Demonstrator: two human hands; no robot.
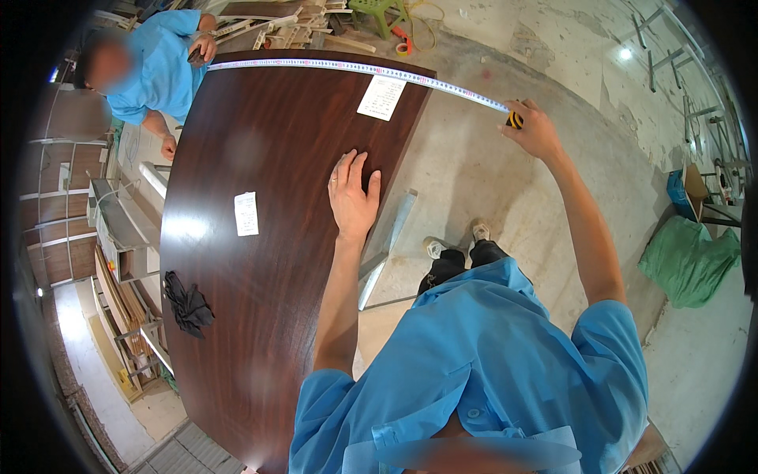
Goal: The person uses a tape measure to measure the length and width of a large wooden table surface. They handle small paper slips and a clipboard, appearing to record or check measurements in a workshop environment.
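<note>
My right hand [534,129] is closed around a yellow and black tape measure [515,120], out past the edge of a dark brown wooden board [260,142]. From it the white blade [339,65] stretches left along the board's far end to a co-worker's hand [204,49]. Flat on the board near its right edge lies my left hand [352,193], fingers stretched out and holding nothing. A written paper slip [383,97] sits just under the blade. Another slip [246,213] rests left of my left hand.
A black cloth [188,304] lies on the board's left side. The co-worker [158,63] in blue stands at the far left. Scrap wood [276,30] and a green stool [379,16] are at the back. A green sack [688,261] lies at the right, and a metal support [388,246] stands below the board.
</note>
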